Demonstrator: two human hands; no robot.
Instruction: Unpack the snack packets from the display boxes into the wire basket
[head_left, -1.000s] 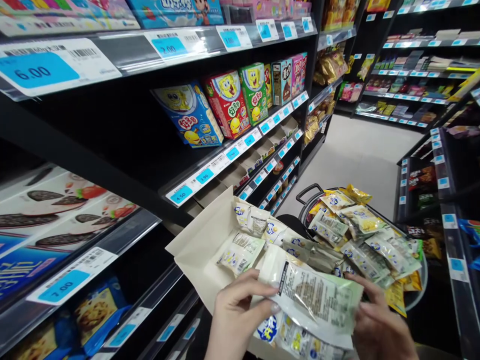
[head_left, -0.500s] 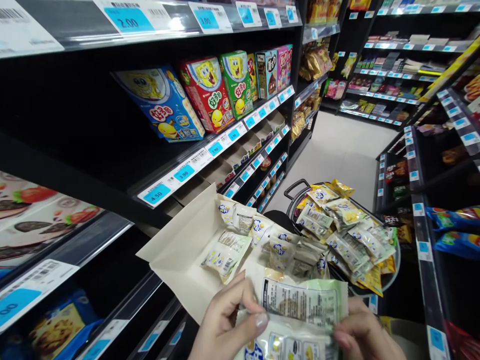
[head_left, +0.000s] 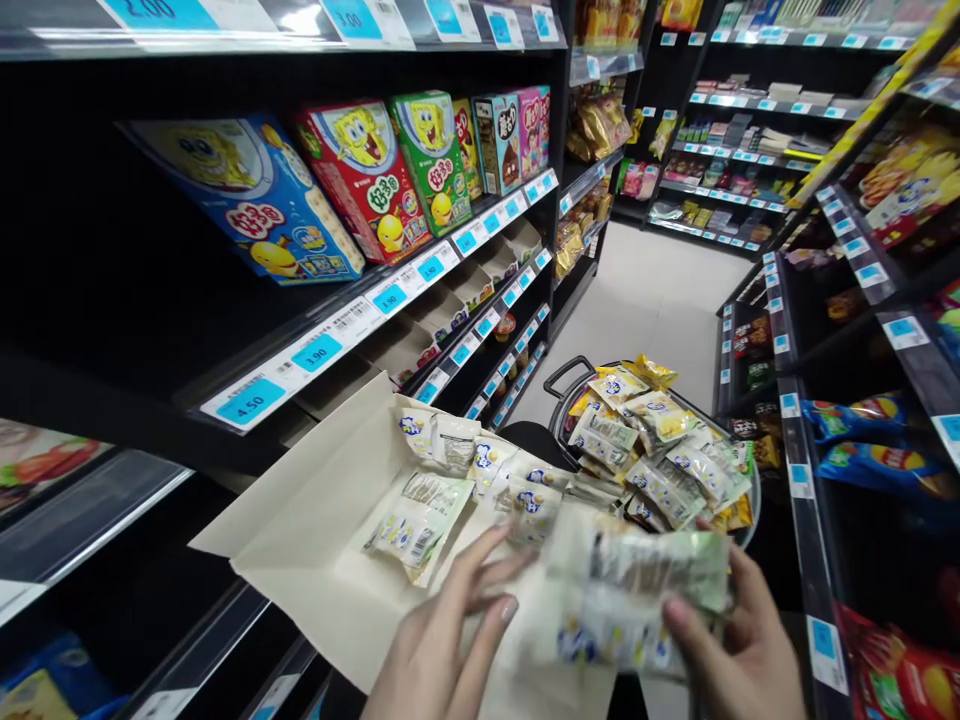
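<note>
My right hand [head_left: 750, 630] grips a pair of pale green-and-white snack packets [head_left: 637, 595], thumb in front; they are blurred by motion. To their left, my left hand [head_left: 446, 625] has its fingers apart and holds nothing. It is over an open cardboard box [head_left: 300, 535] with a raised flap. Inside lie several similar packets, one flat snack packet [head_left: 420, 520] nearest my left fingers. Beyond the box stands a round basket [head_left: 756, 510] heaped with yellow and white snack packets [head_left: 667, 440].
A black shelf [head_left: 337, 330] with price tags runs along the left, bearing a blue biscuit box [head_left: 262, 220], a red biscuit box [head_left: 367, 185] and other cartons. Another shelf [head_left: 795, 440] with bagged snacks borders the right. Grey floor [head_left: 637, 290] shows between them.
My left hand has let go of the packets and its fingers have spread. My right hand now holds them alone, moved slightly up and right. The view has shifted a little to the right.
</note>
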